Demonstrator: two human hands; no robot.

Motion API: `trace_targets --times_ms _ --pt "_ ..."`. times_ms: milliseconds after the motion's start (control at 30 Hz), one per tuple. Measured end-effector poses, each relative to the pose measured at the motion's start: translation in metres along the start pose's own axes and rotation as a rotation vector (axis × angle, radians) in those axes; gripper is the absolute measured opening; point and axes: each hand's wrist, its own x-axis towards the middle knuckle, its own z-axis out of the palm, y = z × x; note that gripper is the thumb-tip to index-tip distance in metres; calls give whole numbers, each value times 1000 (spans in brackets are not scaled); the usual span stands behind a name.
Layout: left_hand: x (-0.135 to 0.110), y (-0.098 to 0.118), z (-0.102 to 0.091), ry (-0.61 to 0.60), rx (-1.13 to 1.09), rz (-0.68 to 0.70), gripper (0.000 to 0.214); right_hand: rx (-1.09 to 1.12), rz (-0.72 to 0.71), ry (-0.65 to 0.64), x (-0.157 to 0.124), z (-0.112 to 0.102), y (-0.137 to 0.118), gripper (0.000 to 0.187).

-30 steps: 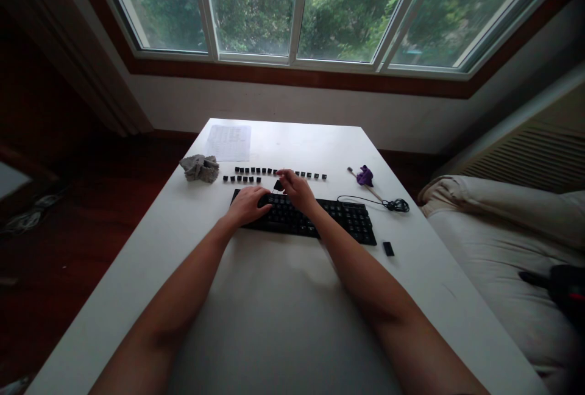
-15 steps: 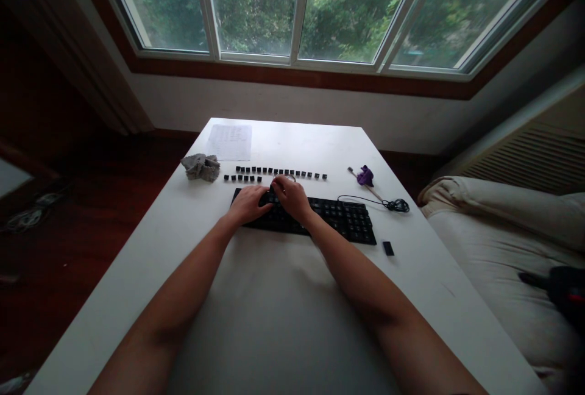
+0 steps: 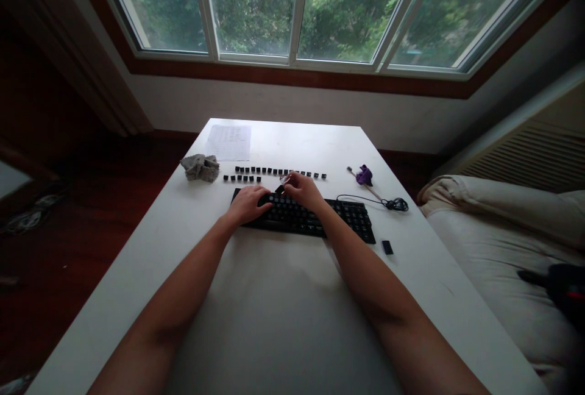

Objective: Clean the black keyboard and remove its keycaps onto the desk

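Mostly black keyboard [image 3: 298, 220], long, slanted (partly covered)

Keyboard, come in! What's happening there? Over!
Left grip on keyboard, left end. Right grip at its far edge, by small dark piece. Loose keycaps lined up beyond.

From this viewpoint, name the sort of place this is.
Probably a room at home: a wide window facing trees, a curtain at left, and a cushioned couch or bed at right.
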Motion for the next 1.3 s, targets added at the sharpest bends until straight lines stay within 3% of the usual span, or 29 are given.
trace_targets --times_ms 100,267,600,1100,1300 --pt "0 2 -1 25 -24 -2 36 149 58 10 1 -3 -1 9" --pt "3 7 -8 87 -165 12 27 301 36 -23 -1 -7 -11 18" --pt "6 10 -5 133 -329 2 17 245 -30 -104 -4 -7 -18 24" --pt "7 9 -8 135 -386 -59 24 193 -26 -59 -4 -20 -20 23" --pt "15 -1 1 294 -501 -201 21 197 -30 -59 -4 -31 -22 24"
